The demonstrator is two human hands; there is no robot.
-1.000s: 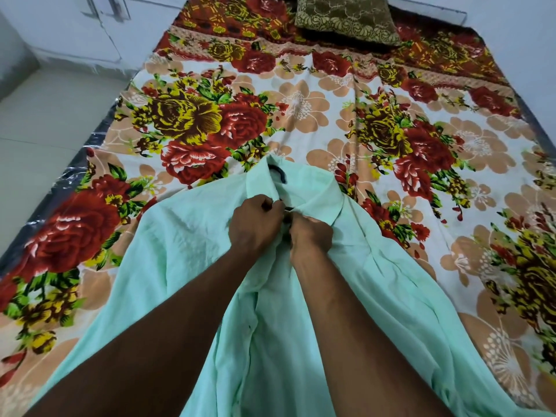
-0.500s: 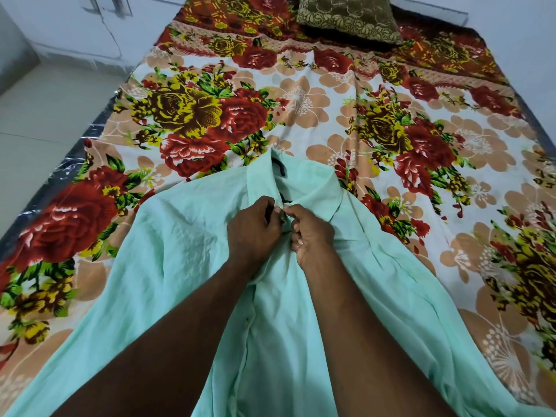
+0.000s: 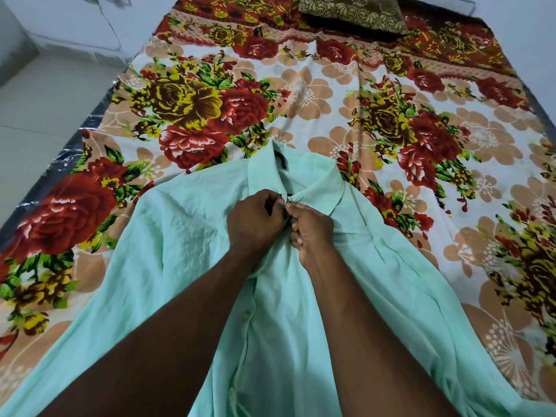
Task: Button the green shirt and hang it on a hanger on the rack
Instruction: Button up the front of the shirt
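Observation:
The pale green shirt [image 3: 168,254] lies spread face up on the bed, its collar [image 3: 319,179] pointing away from me. My left hand [image 3: 255,221] pinches the left front edge just below the collar. My right hand [image 3: 311,228] pinches the right front edge against it, and the fingertips of both hands meet at the top of the placket. The button between them is hidden by my fingers. Lower down, the placket [image 3: 249,320] runs toward me between my forearms. No hanger or rack is in view.
A floral bedsheet [image 3: 301,94] in red, yellow and tan covers the bed. A dark patterned pillow [image 3: 352,10] lies at the far end. Pale floor [image 3: 39,115] runs along the left side of the bed, and a white wall stands beyond.
Both hands stay at the collar, and the fingers have shifted slightly while working the shirt's top edges together. The shirt has not moved on the bed.

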